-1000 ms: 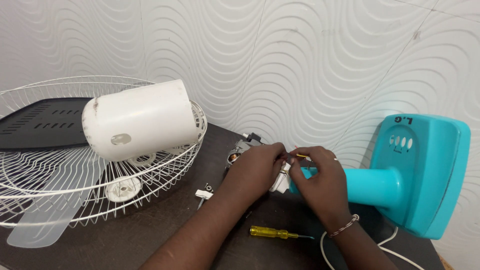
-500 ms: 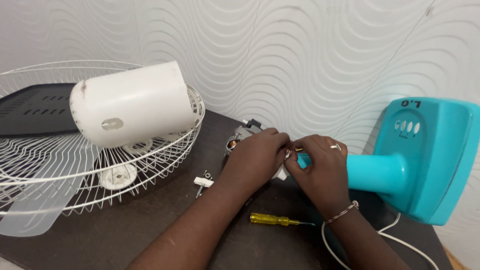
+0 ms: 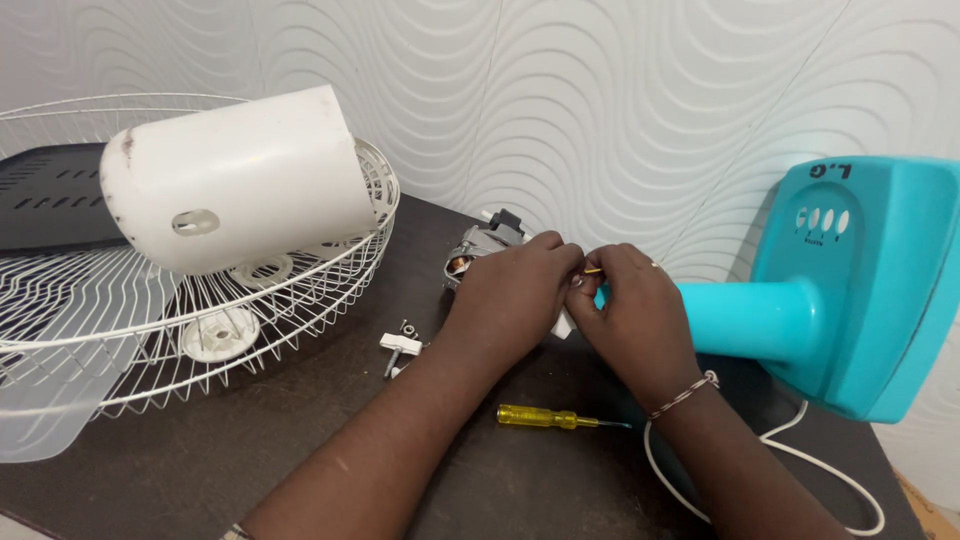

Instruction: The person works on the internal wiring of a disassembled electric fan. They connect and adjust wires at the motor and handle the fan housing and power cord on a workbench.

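Pinching thin wire (image 3: 592, 270) w/ both hands together, left hand (image 3: 512, 290), right hand (image 3: 630, 310), at fan motor (image 3: 478, 250).

A white plastic motor housing (image 3: 235, 180) lies on its side in a white wire fan guard (image 3: 150, 330), which rests at the left of the dark table (image 3: 250, 450) with a black vented panel (image 3: 50, 200) behind it and a translucent fan blade (image 3: 45, 400) under its near edge. A yellow-handled screwdriver (image 3: 545, 417) lies flat on the table near the front, and a small white clip with loose screws (image 3: 400, 345) sits just beside the guard's rim. At the right a turquoise fan base (image 3: 850, 290) lies tipped over (its neck points left), with a white cord (image 3: 800, 460) curling on the table below it, and a white wall with a raised wave pattern (image 3: 600, 100) stands behind everything.
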